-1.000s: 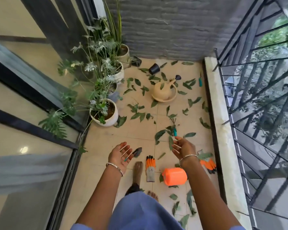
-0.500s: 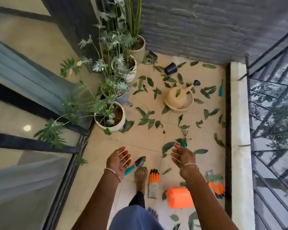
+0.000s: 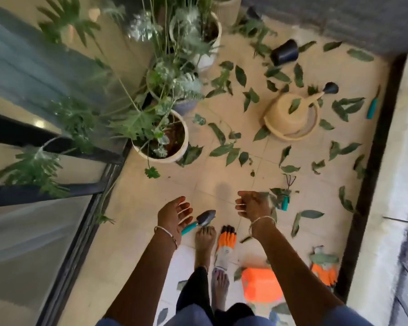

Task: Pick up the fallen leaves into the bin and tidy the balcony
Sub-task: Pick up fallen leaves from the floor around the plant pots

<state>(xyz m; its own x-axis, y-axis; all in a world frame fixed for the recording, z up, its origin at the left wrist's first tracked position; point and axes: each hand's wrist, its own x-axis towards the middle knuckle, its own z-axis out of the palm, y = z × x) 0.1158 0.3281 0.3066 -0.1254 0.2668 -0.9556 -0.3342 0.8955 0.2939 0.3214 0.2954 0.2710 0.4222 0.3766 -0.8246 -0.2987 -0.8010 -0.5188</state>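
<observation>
From the head view, both hands hang over the near middle of the balcony floor (image 3: 146, 203) with nothing in them. The left hand (image 3: 174, 214) has its palm turned up and its fingers spread and relaxed. The right hand (image 3: 252, 205) has its fingers loosely curled, with nothing visible inside them. That posture suits someone about to stoop, not someone carrying. The fallen leaves (image 3: 222, 149) lie all over the tiles, thickest toward the far end around the tipped watering can (image 3: 292, 116) and along the right edge. None appears to be gathered yet. The orange bin (image 3: 262, 288) sits at the near right, just beside the person's feet (probably set there so leaves can be dropped in without walking). A trowel (image 3: 204, 220) lies touching the toes of one foot, an orange glove (image 3: 225, 243) is beside that foot, and a second glove (image 3: 324, 269) is by the right edge. A small hand rake (image 3: 286, 196) rests among leaves near the right hand. Potted plants (image 3: 160, 137) line the left edge against the glass.
</observation>
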